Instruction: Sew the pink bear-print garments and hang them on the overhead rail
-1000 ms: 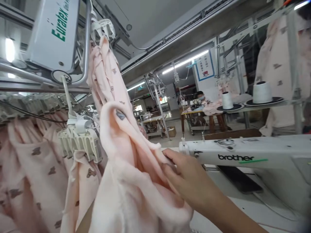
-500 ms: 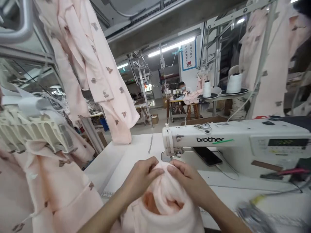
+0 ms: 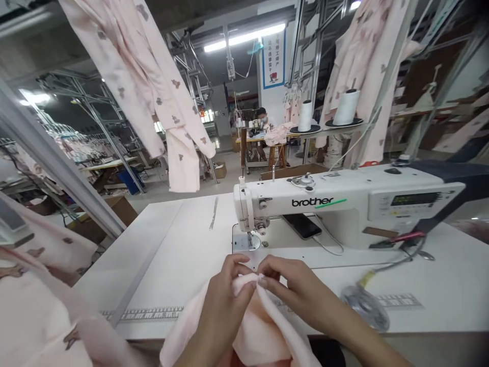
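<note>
A pale pink garment [image 3: 260, 331] hangs over the table's front edge, its upper edge bunched between my hands. My left hand [image 3: 229, 293] pinches that edge between thumb and fingers. Close beside it, my right hand [image 3: 284, 280] grips the same edge with thumb and fingertips. Just beyond my fingers stands a white sewing machine [image 3: 267, 204] marked "brother". Its needle and presser foot [image 3: 250, 239] sit over the metal plate, apart from the cloth.
A phone [image 3: 301, 226] with a cable lies under the machine arm. Ruler strips [image 3: 153, 313] line the table [image 3: 171, 255]. A clear round object [image 3: 364, 306] sits at right. Thread cones [image 3: 304, 116] stand behind. Pink garments [image 3: 153, 97] hang around; a person [image 3: 261, 116] sits far back.
My hands have drawn the garment's edge back from the needle area, uncovering the metal plate. The garment's round opening no longer faces me. The view has shifted right.
</note>
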The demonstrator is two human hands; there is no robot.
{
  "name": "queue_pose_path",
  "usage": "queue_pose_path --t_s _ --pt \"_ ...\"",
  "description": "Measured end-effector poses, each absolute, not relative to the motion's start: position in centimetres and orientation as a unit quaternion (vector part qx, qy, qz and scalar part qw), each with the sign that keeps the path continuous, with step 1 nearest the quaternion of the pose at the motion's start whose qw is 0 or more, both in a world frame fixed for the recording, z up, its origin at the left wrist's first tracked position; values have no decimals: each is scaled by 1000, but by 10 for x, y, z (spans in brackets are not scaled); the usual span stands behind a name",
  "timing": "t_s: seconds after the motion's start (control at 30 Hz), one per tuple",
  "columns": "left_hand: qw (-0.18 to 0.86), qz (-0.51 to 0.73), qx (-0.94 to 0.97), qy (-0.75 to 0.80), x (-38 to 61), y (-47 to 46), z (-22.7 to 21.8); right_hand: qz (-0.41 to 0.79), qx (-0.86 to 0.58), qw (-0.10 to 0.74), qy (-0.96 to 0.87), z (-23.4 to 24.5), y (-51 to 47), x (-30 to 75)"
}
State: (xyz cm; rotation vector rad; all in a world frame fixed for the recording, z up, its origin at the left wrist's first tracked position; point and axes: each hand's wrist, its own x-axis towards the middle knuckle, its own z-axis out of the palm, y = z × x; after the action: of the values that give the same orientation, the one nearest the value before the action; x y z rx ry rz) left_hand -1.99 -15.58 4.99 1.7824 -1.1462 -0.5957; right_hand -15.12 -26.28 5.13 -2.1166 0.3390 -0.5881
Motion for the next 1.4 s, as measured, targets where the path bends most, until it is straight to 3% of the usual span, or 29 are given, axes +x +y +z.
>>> queue_pose_path --t_s 0.1,0.3,0.4,0.5,0.63,0.73,0.83,1.1,1.4 --pt "431 -231 725 -485 -19 -155 48 -196 -870 426 149 55 -271 -148" --pt "438 -124 694 -557 -8 -146 23 47 -654 750 91 42 -293 -124" --pt "449 -63 687 -568 -6 -144 11 79 -574 812 71 23 -293 -115" --pt "456 -89 693 -551 -9 -145 14 55 -544 834 76 10 -287 -115" --pt "467 -109 712 -512 -10 -146 25 -121 -637 751 126 18 -271 -128" --pt "461 -69 738 -487 -9 -145 25 -256 -744 583 203 32 -250 -140" --pt "441 -47 746 -497 -7 -144 23 -253 -823 445 249 36 -234 -144" --pt "395 -272 666 -572 8 -148 55 -240 -808 530 95 32 -257 -137" --pt "398 -255 745 -471 26 -188 44 -265 -831 411 263 18 -280 -117"
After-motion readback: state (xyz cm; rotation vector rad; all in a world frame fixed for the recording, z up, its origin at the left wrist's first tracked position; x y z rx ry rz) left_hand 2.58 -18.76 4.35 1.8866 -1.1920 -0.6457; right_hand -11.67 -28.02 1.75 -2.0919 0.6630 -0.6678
